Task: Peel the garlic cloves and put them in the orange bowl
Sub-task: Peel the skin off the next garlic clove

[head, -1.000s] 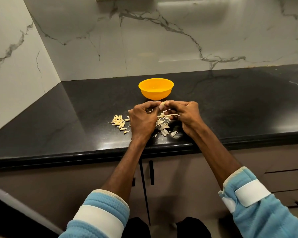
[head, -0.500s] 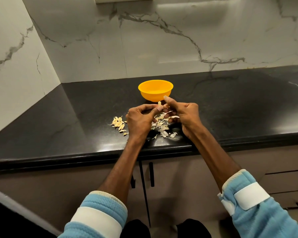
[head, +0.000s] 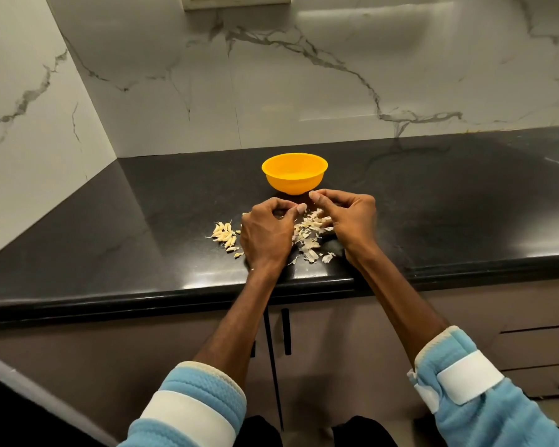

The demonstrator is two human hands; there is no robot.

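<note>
A smooth, round plastic orange bowl (head: 294, 175) stands on a glossy black stone desk (head: 136, 227), just beyond the right hand (head: 354, 221). Pale, pointed garlic cloves (head: 224, 235) are heaped just left of the left hand (head: 265, 235). Papery peels (head: 307, 235) litter the desk between them. Both hands' fingers are curled; whether they hold a clove cannot be told.
</note>
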